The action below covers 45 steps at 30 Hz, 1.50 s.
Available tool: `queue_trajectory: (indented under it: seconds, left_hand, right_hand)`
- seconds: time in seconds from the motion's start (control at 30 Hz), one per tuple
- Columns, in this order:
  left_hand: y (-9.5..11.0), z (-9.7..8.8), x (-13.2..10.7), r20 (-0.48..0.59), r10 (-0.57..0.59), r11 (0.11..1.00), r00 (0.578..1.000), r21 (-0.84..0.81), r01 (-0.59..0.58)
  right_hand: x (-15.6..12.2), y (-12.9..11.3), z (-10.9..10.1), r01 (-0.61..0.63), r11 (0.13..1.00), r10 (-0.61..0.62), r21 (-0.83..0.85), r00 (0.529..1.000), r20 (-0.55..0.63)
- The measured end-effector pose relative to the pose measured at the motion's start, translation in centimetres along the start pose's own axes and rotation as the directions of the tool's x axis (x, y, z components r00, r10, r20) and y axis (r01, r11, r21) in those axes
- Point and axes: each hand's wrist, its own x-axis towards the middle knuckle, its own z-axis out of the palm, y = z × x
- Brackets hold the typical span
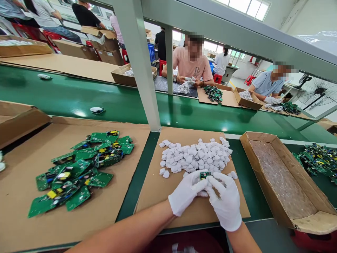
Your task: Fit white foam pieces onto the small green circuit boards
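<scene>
My left hand (187,191), in a white glove, is closed on a small green circuit board (204,175) in front of my body. My right hand (225,200), gloved the same way, pinches at the board's right lower side, its fingertips meeting those of the left. Part of the board is hidden behind the fingers, and a white piece shows under them that I cannot make out clearly. Just beyond both hands lies a pile of small white rounded pieces (193,156) on a cardboard sheet (150,189).
Green circuit boards (79,165) lie heaped on cardboard at left. A cardboard tray (283,175) lined with bubble wrap stands at right, with more boards (319,158) beyond it. A metal post (139,63) rises before the green conveyor belt (116,100). Co-workers (193,63) sit across.
</scene>
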Motion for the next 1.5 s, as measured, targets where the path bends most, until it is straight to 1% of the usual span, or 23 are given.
queue_trajectory:
  seconds: [0.13, 0.23, 0.33, 0.4, 0.47, 0.5, 0.57, 0.6, 0.63, 0.7, 0.77, 0.8, 0.83, 0.87, 0.9, 0.97, 1.03, 1.1, 1.17, 1.23, 1.3, 1.4, 1.5]
  left_hand:
    - [-0.2, 0.0, 0.4, -0.047, 0.052, 0.996, 0.998, 0.079, -0.048]
    - [-0.1, -0.1, 0.3, -0.055, 0.021, 0.996, 0.998, 0.091, -0.016]
    - [0.0, -0.2, 0.3, 0.006, -0.017, 1.0, 1.0, 0.023, 0.017]
    - [0.0, -0.3, 0.3, 0.061, -0.02, 0.999, 0.998, -0.033, 0.022]
    - [0.1, -0.4, 0.4, 0.09, -0.021, 0.998, 0.996, -0.059, 0.027]
    - [0.1, -0.4, 0.4, 0.087, -0.028, 0.998, 0.996, -0.049, 0.033]
    - [0.2, -0.3, 0.5, 0.053, -0.045, 0.999, 0.998, -0.001, 0.045]
    - [0.3, -0.3, 0.5, 0.041, -0.045, 0.999, 0.998, 0.023, 0.044]
    - [0.3, -0.2, 0.4, 0.048, -0.041, 0.999, 0.998, 0.038, 0.039]
    - [0.3, 0.0, 0.3, 0.118, -0.029, 1.0, 0.993, 0.012, 0.028]
    - [0.3, 0.1, 0.0, 0.201, -0.009, 0.998, 0.98, -0.056, 0.02]
    - [0.3, 0.1, -0.1, 0.218, 0.002, 0.997, 0.976, -0.078, 0.016]
    - [0.3, 0.1, -0.2, 0.218, 0.013, 0.997, 0.976, -0.082, 0.005]
    - [0.4, 0.1, -0.3, 0.206, 0.028, 0.998, 0.978, -0.068, -0.014]
    - [0.4, 0.2, -0.4, 0.19, 0.044, 0.999, 0.981, -0.037, -0.038]
    - [0.4, 0.2, -0.5, 0.161, 0.073, 0.996, 0.984, 0.03, -0.079]
    - [0.3, 0.2, -0.5, 0.128, 0.086, 0.994, 0.988, 0.053, -0.093]
    - [0.0, 0.1, -0.3, 0.089, 0.05, 0.998, 0.995, 0.039, -0.053]
    - [-0.3, -0.2, 0.0, 0.06, -0.003, 1.0, 0.998, 0.004, 0.003]
    - [-0.6, -0.4, 0.3, 0.049, -0.022, 0.999, 0.999, -0.03, 0.024]
    - [-0.6, -0.5, 0.4, 0.052, -0.003, 0.998, 0.999, -0.065, 0.006]
    - [-0.4, -0.5, 0.3, 0.061, 0.003, 0.996, 0.998, -0.092, 0.002]
    - [-0.5, -0.6, 0.3, 0.035, -0.013, 0.995, 0.999, -0.099, 0.016]
  right_hand:
    - [-0.1, -0.3, 1.0, 0.04, 0.999, -0.041, -0.024, 0.999, -0.03]
    - [0.1, -0.3, 1.2, 0.039, 0.999, -0.039, 0.009, 0.999, -0.035]
    - [0.2, -0.2, 1.1, 0.004, 0.994, -0.004, 0.11, 1.0, -0.003]
    - [0.2, 0.0, 0.9, -0.049, 0.975, 0.04, 0.215, 0.998, 0.046]
    - [0.1, 0.1, 0.7, -0.127, 0.93, 0.09, 0.344, 0.989, 0.122]
    - [-0.1, 0.2, 0.7, -0.182, 0.897, 0.125, 0.403, 0.979, 0.164]
    - [-0.3, 0.2, 0.6, -0.302, 0.825, 0.214, 0.477, 0.949, 0.231]
    - [-0.4, 0.1, 0.6, -0.36, 0.797, 0.265, 0.486, 0.93, 0.255]
    - [-0.4, 0.0, 0.6, -0.417, 0.771, 0.315, 0.481, 0.907, 0.281]
    - [-0.2, -0.3, 0.4, -0.517, 0.727, 0.378, 0.451, 0.85, 0.366]
    - [0.4, -0.7, 0.1, -0.597, 0.695, 0.405, 0.401, 0.786, 0.467]
    - [0.7, -0.9, -0.1, -0.621, 0.686, 0.408, 0.379, 0.76, 0.506]
    - [1.0, -1.1, -0.3, -0.633, 0.685, 0.407, 0.36, 0.743, 0.531]
    - [1.2, -1.3, -0.4, -0.632, 0.695, 0.408, 0.343, 0.739, 0.535]
    - [1.4, -1.4, -0.4, -0.622, 0.709, 0.409, 0.332, 0.747, 0.525]
    - [1.4, -1.5, -0.3, -0.587, 0.744, 0.407, 0.32, 0.777, 0.48]
    - [1.2, -1.3, 0.0, -0.558, 0.772, 0.411, 0.305, 0.803, 0.431]
    - [0.9, -1.0, 0.3, -0.555, 0.779, 0.404, 0.291, 0.8, 0.444]
    - [0.7, -0.6, 0.2, -0.556, 0.77, 0.363, 0.312, 0.785, 0.502]
    - [0.6, -0.3, -0.1, -0.522, 0.773, 0.302, 0.361, 0.803, 0.514]
    - [0.5, -0.2, -0.4, -0.459, 0.822, 0.289, 0.336, 0.845, 0.45]
    - [0.2, -0.6, -0.2, -0.324, 0.934, 0.261, 0.15, 0.907, 0.332]
    - [-0.3, -0.7, 0.7, -0.114, 0.994, 0.111, -0.003, 0.964, 0.243]
